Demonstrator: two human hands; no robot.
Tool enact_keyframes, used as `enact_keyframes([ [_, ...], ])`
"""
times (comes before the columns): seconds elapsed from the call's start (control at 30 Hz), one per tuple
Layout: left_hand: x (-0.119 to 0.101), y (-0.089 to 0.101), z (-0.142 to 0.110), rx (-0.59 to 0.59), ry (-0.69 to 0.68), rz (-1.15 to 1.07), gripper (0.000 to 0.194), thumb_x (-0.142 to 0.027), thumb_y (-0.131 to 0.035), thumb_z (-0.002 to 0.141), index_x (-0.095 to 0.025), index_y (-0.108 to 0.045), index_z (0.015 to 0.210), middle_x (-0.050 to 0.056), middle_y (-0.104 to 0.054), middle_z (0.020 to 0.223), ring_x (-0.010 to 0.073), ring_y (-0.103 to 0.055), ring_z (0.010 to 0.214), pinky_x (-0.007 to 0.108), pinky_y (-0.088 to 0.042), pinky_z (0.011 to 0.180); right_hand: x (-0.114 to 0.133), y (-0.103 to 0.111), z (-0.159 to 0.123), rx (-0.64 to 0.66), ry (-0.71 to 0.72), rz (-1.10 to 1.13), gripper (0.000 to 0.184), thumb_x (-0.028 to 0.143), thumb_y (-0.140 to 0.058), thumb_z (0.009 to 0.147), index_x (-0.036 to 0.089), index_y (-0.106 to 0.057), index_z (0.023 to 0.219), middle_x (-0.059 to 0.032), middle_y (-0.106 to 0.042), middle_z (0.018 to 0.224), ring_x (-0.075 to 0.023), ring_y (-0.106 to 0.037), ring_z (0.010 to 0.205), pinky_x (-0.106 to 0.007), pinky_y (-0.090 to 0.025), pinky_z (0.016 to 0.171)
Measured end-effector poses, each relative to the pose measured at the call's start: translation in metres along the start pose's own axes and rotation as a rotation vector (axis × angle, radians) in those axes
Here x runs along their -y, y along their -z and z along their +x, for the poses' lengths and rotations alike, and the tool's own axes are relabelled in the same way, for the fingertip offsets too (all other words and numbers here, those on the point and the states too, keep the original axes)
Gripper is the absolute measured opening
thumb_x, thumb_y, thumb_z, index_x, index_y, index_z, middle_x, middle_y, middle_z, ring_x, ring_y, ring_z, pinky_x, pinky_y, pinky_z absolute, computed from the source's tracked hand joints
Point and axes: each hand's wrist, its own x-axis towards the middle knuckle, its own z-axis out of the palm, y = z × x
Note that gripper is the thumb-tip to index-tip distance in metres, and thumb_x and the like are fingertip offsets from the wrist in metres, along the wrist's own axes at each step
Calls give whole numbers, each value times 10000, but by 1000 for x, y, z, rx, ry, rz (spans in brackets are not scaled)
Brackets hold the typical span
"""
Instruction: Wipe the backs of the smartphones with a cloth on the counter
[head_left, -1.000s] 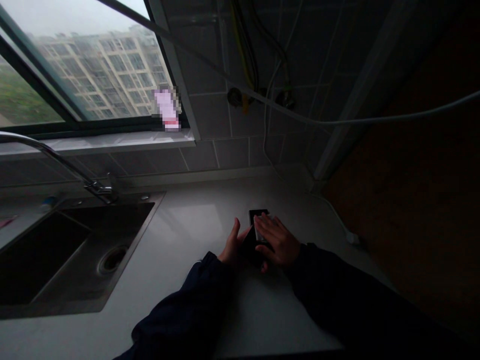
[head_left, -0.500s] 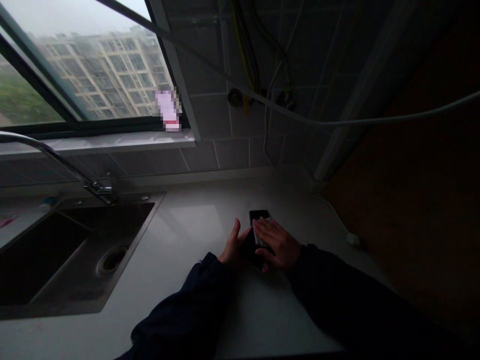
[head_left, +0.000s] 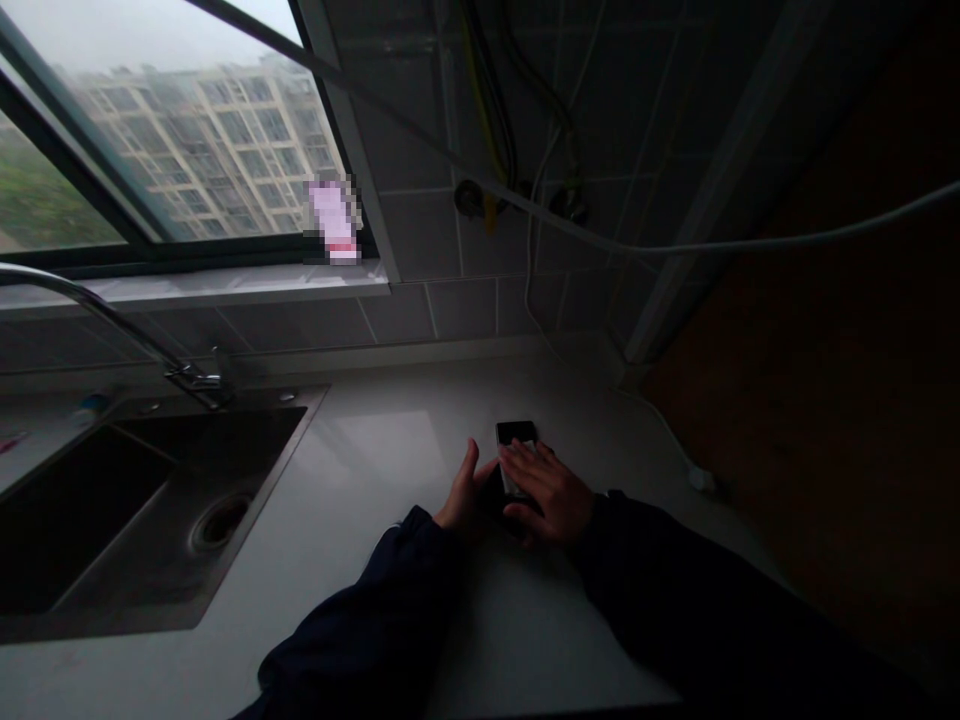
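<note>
Over the white countertop [head_left: 382,480], a black phone-like device [head_left: 515,432] with a thin light edge shows between my hands. My left hand [head_left: 466,490] is at its left side, thumb raised, the other fingers hidden beneath its dark lower part. Across its top lies my right hand [head_left: 551,488], fingers close together and nearly flat, thumb lower down. A pale, thin wipe-like piece [head_left: 512,487] shows under those fingers, pressed against the black surface. Dim light hides the device's lower end and what the piece is made of.
To the left is a steel sink [head_left: 259,520] with a curved faucet [head_left: 112,315]. A white cable [head_left: 720,245] hangs across the view at right. A plug-like white piece [head_left: 701,480] lies by the counter's right edge. Pipes [head_left: 491,110] run down the tiled wall.
My right hand and the pale piece have slid slightly down and left over the black device. My left hand holds nearly the same pose. The view has shifted a little.
</note>
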Motion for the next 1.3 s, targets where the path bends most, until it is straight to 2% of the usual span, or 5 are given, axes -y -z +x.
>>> enact_keyframes([
  [0.17,-1,1,2,-223,-12,40,840,-726,-303,942,-78,-489,1445,179,-743,1032,293,-743,894,384,-543,843,23,-3,-2,75,175,81,748,650,-383,993,125,-406,1525,-162,-428,1561,-304,-312,1503,-594,-201,1221],
  [0.47,1,6,-2,293,9,179,850,-802,-261,890,-284,-315,1562,170,-715,1071,319,-722,628,434,-546,536,-29,10,3,37,-133,13,578,462,-382,1040,133,-435,1513,-180,-428,1551,-346,-367,1469,-665,-306,1150],
  [0.7,1,6,1,-61,-18,74,849,-738,-313,932,-98,-477,1466,180,-743,1019,276,-740,788,378,-549,778,16,3,0,60,54,120,806,676,-439,956,111,-398,1529,-205,-436,1546,-348,-342,1483,-656,-191,1200],
  [0.9,-3,5,0,-214,-16,36,848,-758,-311,918,-107,-548,1408,134,-735,843,228,-707,641,298,-518,618,27,17,0,160,242,262,807,677,-525,914,115,-460,1489,-198,-478,1521,-316,-333,1491,-609,-111,1222],
  [1.3,-6,6,-3,188,28,59,895,-816,-255,875,-216,-397,1522,160,-718,933,344,-715,683,465,-560,526,-33,16,-2,-30,-16,60,571,522,-267,1063,183,-568,1410,-160,-587,1432,-322,-482,1402,-678,-288,1142],
])
